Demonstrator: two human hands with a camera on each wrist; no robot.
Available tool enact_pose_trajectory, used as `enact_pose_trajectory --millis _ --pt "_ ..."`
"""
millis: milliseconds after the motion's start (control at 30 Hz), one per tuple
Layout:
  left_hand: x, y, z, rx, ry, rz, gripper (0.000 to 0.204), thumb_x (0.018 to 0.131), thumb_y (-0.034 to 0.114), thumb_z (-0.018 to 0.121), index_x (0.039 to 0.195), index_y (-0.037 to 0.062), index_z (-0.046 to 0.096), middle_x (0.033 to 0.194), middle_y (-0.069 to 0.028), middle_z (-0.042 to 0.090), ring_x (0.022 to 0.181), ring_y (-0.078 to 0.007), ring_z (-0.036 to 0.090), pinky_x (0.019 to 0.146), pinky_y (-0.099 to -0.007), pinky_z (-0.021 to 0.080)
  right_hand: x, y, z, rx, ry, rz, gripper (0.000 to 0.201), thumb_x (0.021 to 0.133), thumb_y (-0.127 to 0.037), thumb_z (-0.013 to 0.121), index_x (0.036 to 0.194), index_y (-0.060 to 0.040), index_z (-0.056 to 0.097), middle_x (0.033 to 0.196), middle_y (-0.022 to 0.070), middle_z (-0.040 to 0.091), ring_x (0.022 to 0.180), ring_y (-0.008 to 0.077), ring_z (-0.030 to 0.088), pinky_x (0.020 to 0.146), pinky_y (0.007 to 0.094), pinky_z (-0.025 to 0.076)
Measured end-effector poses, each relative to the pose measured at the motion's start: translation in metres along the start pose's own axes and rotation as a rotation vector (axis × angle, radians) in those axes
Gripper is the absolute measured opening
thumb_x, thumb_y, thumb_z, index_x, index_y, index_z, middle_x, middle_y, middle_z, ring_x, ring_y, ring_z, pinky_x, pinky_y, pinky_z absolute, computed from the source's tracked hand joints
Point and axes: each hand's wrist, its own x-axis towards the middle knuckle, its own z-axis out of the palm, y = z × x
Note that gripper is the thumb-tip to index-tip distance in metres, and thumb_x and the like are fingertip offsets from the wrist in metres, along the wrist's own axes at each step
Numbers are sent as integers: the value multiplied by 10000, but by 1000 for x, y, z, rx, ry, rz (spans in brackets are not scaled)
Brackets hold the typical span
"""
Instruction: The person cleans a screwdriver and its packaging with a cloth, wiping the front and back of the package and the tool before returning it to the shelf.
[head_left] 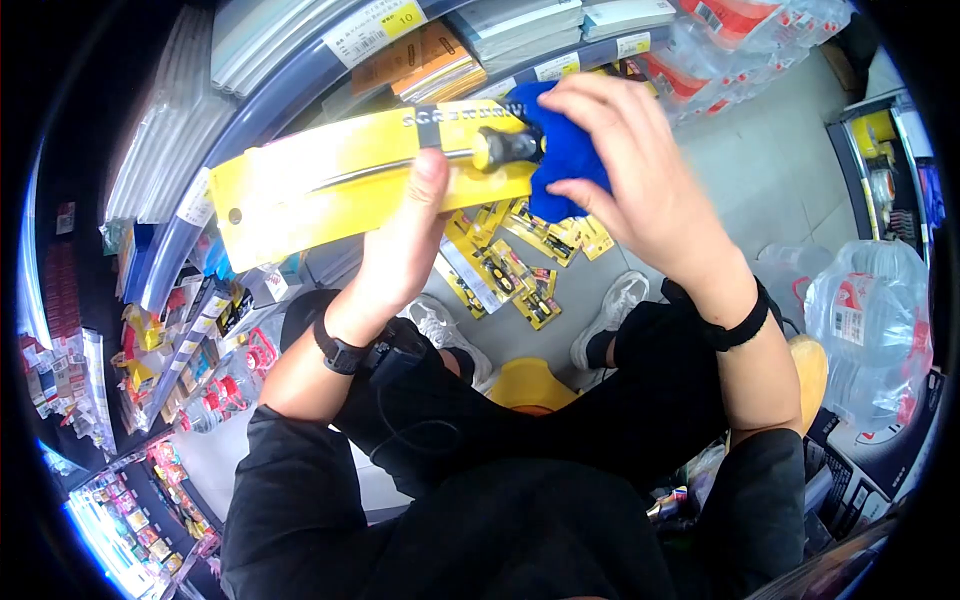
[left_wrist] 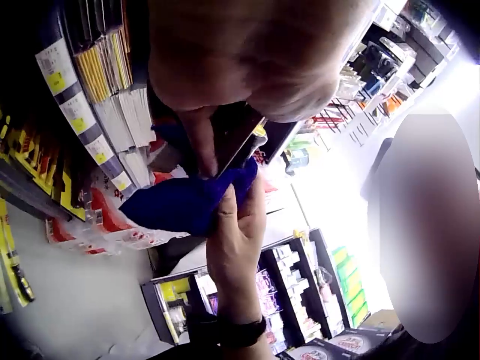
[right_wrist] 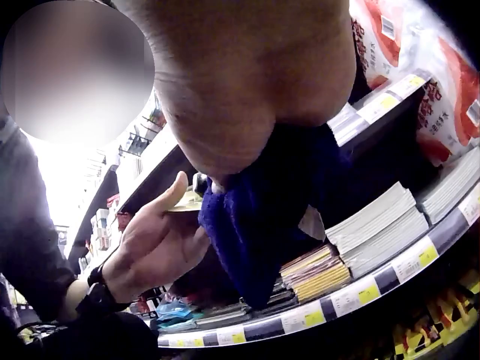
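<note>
A yellow card (head_left: 290, 200) carrying a screwdriver (head_left: 500, 148) with a black and yellow handle is held up in the head view. My left hand (head_left: 408, 225) grips the card from below, thumb on its front. At the card's right end my right hand (head_left: 640, 165) holds a blue cloth (head_left: 572, 160), fingers curled round it. The cloth (left_wrist: 176, 206) hangs from the right hand (left_wrist: 238, 232) in the left wrist view. In the right wrist view the cloth (right_wrist: 259, 217) droops beside the left hand (right_wrist: 154, 244), and the card shows only as a thin edge.
Several yellow carded tools (head_left: 510, 265) lie on the floor between the shoes. Shelves with paper stacks (head_left: 520, 30) and price labels (head_left: 375, 30) curve along the far and left sides. Large water bottles (head_left: 865, 320) stand at the right. A yellow stool (head_left: 535, 383) is below.
</note>
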Motion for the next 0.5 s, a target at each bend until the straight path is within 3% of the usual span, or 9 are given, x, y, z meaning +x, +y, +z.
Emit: enact_pose_trajectory --millis 67,133,200,300,400,500 --pt "-2 -6 2 132 0 -17 569 1061 461 586 1420 23 541 1348 -118 623 1213 -205 608 1013 -364 509 2 -8 5 0 -10 -43 637 724 -141 845 1292 -46 574 1269 129 569 1173 355 559 1031 469 453" --pt "-6 -14 15 32 44 -57 506 1060 428 607 1376 33 587 1274 -95 644 1144 -171 612 985 -326 514 2 -19 13 66 -3 -70 608 714 -119 847 1259 -43 589 1250 129 575 1145 345 577 1004 449 479" --pt "-5 -12 10 67 36 -100 513 1061 430 605 1378 28 582 1281 -98 642 1144 -164 613 989 -326 513 1 -26 16 58 23 -29 585 723 -113 846 1246 -41 594 1249 132 575 1134 344 584 1003 443 482" --pt "-3 -11 4 61 -19 -116 552 1053 431 601 1467 90 472 1412 -96 582 1296 -240 577 1103 -458 467 2 -21 17 40 62 -16 563 740 -111 839 1244 -43 599 1234 127 585 1120 345 588 994 447 482" --pt "0 0 19 -102 78 -54 557 1054 433 610 1432 34 518 1325 -118 629 1169 -193 632 1000 -370 531 7 -15 8 7 79 -7 555 751 -118 834 1250 -48 600 1217 122 596 1108 352 589 978 451 483" --pt "1 3 14 -85 58 -1 572 1048 442 615 1443 45 501 1368 -117 613 1236 -224 614 1051 -408 508 8 -9 5 2 99 -20 573 755 -137 835 1270 -57 596 1218 116 601 1104 354 586 964 449 486"
